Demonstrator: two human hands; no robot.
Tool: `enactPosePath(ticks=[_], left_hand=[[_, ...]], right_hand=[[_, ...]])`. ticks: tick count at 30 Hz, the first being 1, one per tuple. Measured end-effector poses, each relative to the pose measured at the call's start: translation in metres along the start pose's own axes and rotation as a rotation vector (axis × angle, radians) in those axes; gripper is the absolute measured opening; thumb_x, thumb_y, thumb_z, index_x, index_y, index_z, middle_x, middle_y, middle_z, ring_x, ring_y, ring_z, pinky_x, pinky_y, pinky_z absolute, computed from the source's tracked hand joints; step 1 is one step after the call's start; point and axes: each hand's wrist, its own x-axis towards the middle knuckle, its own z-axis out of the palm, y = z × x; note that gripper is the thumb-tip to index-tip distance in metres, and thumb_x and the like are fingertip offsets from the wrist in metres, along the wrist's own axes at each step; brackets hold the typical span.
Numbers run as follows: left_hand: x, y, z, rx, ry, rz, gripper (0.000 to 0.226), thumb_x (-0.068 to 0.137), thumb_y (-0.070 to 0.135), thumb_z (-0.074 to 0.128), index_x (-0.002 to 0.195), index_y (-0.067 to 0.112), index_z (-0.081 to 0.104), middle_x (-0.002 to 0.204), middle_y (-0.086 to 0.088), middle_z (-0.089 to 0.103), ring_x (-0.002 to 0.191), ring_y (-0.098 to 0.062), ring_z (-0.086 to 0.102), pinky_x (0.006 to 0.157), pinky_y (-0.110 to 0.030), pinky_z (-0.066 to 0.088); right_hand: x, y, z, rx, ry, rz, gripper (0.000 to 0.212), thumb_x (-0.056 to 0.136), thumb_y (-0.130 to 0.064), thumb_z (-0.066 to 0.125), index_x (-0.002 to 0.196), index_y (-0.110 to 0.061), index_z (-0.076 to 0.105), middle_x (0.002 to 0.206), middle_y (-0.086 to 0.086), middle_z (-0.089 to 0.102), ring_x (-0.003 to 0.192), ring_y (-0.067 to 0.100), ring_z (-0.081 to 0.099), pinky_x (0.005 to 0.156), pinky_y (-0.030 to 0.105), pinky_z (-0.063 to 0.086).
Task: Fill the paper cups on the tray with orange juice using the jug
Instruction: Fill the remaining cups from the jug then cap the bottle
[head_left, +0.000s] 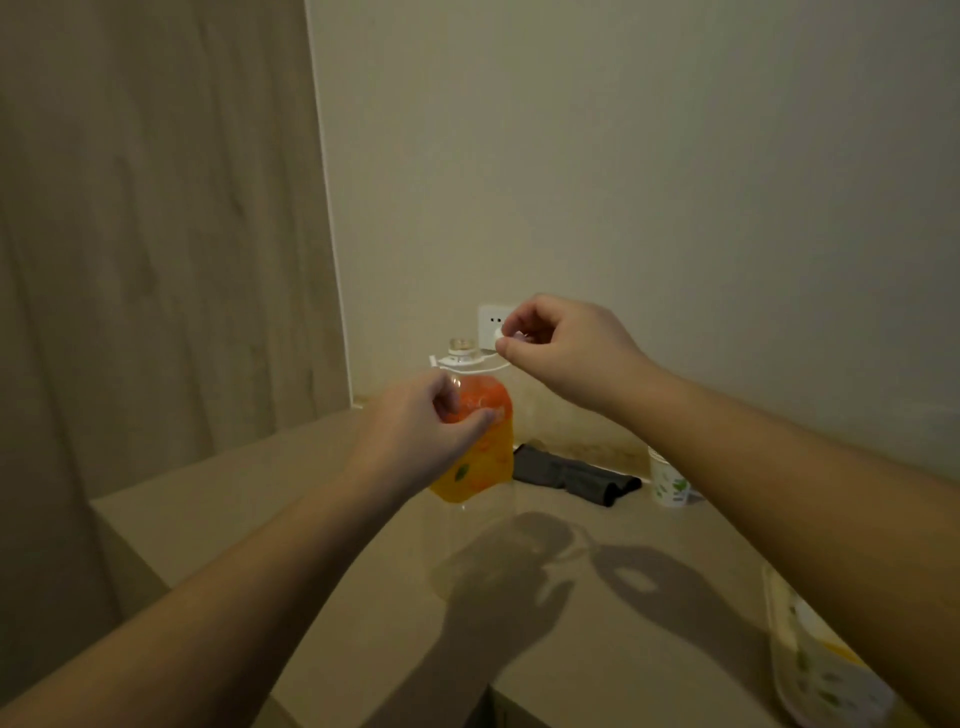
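Note:
A tall clear plastic jug (480, 457) with an orange label stands on the beige table (311, 519) near the back wall. Its neck (460, 344) has no cap on it, and a white carry handle loops just below. My left hand (421, 431) grips the jug's upper body from the left. My right hand (561, 348) is above and to the right of the neck, with a small white cap (503, 339) pinched in its fingertips. A tray (810, 670) with leaf-print paper cups lies at the lower right, partly hidden by my right forearm. One of those cups shows something orange inside.
A single leaf-print paper cup (670, 480) stands on the table right of the jug. A dark grey folded cloth (571, 475) lies between them by the wall. A white wall socket (491, 325) sits behind the jug. A wooden panel (156, 260) bounds the left side.

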Motion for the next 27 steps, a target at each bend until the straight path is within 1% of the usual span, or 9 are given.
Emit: enactPosePath(ticks=[2,4,6,7,11,13,19,24,27], left_hand=[[0.01,-0.014,0.003,-0.01,0.053,-0.071,0.05,0.077,0.062,0.077,0.104,0.03,0.051,0.101,0.014,0.053,0.087,-0.011,0.058,0.067,-0.023,0.052],[0.021,-0.026,0.007,-0.04,0.055,-0.149,0.08,0.065,0.069,0.082,0.124,0.031,0.045,0.119,0.01,0.05,0.102,-0.014,0.057,0.078,-0.032,0.059],[0.027,-0.032,0.011,-0.157,-0.049,-0.219,0.113,0.054,0.072,0.083,0.146,0.032,0.031,0.138,0.008,0.042,0.119,-0.019,0.054,0.091,-0.044,0.059],[0.029,-0.035,0.013,-0.223,-0.107,-0.234,0.121,0.052,0.071,0.084,0.151,0.034,0.025,0.143,0.007,0.041,0.123,-0.021,0.053,0.094,-0.048,0.057],[0.034,-0.036,0.023,-0.297,-0.203,-0.219,0.114,0.066,0.053,0.09,0.153,0.034,0.02,0.144,0.006,0.044,0.124,-0.022,0.053,0.098,-0.049,0.055],[0.035,-0.029,0.029,-0.3,-0.2,-0.187,0.108,0.069,0.05,0.09,0.151,0.034,0.023,0.141,0.006,0.046,0.121,-0.021,0.053,0.097,-0.046,0.056],[0.039,0.005,0.049,-0.361,-0.202,-0.097,0.098,0.073,0.045,0.089,0.149,0.034,0.028,0.136,0.009,0.047,0.12,-0.02,0.054,0.097,-0.046,0.056],[0.042,0.046,0.089,-0.42,-0.239,-0.029,0.097,0.069,0.048,0.091,0.145,0.039,0.031,0.131,0.013,0.05,0.114,-0.015,0.055,0.089,-0.037,0.057],[0.039,0.068,0.115,-0.461,-0.288,0.026,0.098,0.065,0.046,0.093,0.144,0.038,0.035,0.13,0.011,0.055,0.113,-0.017,0.059,0.091,-0.041,0.059]], right_hand=[[0.015,-0.001,0.008,-0.009,-0.011,-0.011,0.013,0.093,-0.039,0.065,0.103,-0.032,0.066,0.094,-0.016,0.064,0.09,0.001,0.06,0.073,0.019,0.049],[0.027,0.001,0.017,-0.018,-0.037,-0.014,0.015,0.095,-0.039,0.063,0.108,-0.031,0.066,0.097,-0.015,0.063,0.092,0.001,0.059,0.074,0.019,0.048],[0.035,0.005,0.024,-0.016,-0.049,-0.011,0.019,0.095,-0.04,0.063,0.111,-0.03,0.067,0.101,-0.014,0.063,0.096,0.003,0.059,0.077,0.02,0.049],[0.04,0.006,0.028,-0.011,-0.047,-0.008,0.02,0.095,-0.04,0.063,0.112,-0.031,0.067,0.102,-0.014,0.064,0.097,0.004,0.06,0.079,0.021,0.049],[0.057,0.012,0.036,-0.015,-0.066,0.004,0.022,0.095,-0.039,0.063,0.115,-0.031,0.068,0.109,-0.013,0.067,0.101,0.004,0.06,0.085,0.025,0.052],[0.06,0.015,0.037,-0.024,-0.092,0.006,0.022,0.096,-0.038,0.061,0.116,-0.03,0.068,0.11,-0.011,0.067,0.1,0.005,0.061,0.078,0.02,0.051],[0.054,0.031,0.002,-0.048,-0.078,0.049,0.016,0.096,-0.038,0.062,0.108,-0.033,0.07,0.097,-0.016,0.065,0.093,0.0,0.061,0.069,0.018,0.048],[0.029,0.06,-0.045,-0.073,-0.002,0.119,0.009,0.089,-0.041,0.07,0.097,-0.035,0.069,0.094,-0.013,0.068,0.087,0.004,0.065,0.064,0.019,0.048],[0.011,0.081,-0.071,-0.092,0.045,0.188,0.017,0.083,-0.046,0.076,0.09,-0.034,0.065,0.089,-0.011,0.068,0.081,0.005,0.066,0.063,0.022,0.05]])
